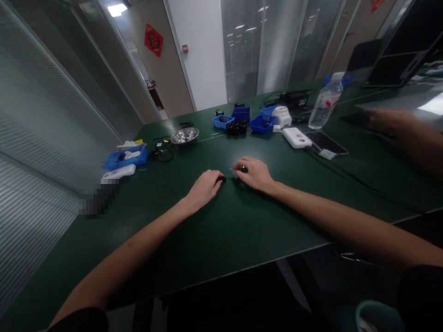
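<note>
My left hand [205, 186] rests on the green table, closed on a small black object [220, 178] that juts out at the fingertips. Its kind is too small to make out. Just to the right, my right hand [254, 173] is closed around a black-handled screwdriver [242, 169]. A thin, pale shaft points from it toward the left hand. A narrow gap of tabletop separates the two hands, and the held things do not visibly touch.
Beyond the hands stand a metal bowl [185, 136], blue trays [262, 123], black cables [237, 127], a white device [296, 137], a dark flat panel [327, 143] and a water bottle [326, 101]. Another blue tray [126, 159] sits left. Another person's blurred hand [384, 121] reaches in at right.
</note>
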Demonstrator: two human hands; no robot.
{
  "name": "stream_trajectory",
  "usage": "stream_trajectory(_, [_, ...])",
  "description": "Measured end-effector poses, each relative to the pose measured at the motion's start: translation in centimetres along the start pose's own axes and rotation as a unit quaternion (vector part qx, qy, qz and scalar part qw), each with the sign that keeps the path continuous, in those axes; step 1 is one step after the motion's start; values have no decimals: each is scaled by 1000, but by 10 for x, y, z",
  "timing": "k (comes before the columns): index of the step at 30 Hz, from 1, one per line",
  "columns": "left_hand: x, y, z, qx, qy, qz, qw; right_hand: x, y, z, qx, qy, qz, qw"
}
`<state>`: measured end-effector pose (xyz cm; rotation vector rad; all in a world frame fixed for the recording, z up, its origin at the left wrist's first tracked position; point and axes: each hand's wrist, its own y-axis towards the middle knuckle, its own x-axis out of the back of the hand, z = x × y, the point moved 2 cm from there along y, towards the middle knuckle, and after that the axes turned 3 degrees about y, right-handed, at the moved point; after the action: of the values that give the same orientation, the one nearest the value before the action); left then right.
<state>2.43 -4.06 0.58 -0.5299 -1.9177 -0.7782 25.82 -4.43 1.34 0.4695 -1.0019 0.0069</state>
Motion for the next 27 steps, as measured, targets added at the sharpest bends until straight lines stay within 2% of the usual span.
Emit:
stream_trajectory(3, [15,-17,26,23,8,3,1000,0,-1,-1,5,4,6,1000])
stream_trajectory(5, [34,-38,57,67,20,-14,997,0,-1,-1,8,7,8,1000])
stream_trajectory(7, [58,-64,97,133,54,-43,989,0,-1,0,10,7,10,1000])
stream_trajectory(11, [112,-131,178,257,155,-67,952,0,-1,2,15,2,15,1000])
stream_trajectory(14, [141,-175,218,330,229,-69,913,0,-1,2,21,1,18,1000])
stream_trajectory(16, [153,-194,232,373,269,-75,885,-1,-1,1,25,3,18,1000])
stream_trajectory(19, [159,-204,239,400,302,-77,862,-2,-1,2,29,6,18,999])
stream_trajectory(27, [157,-198,226,412,344,-73,841,0,-2,4,27,18,28,999])
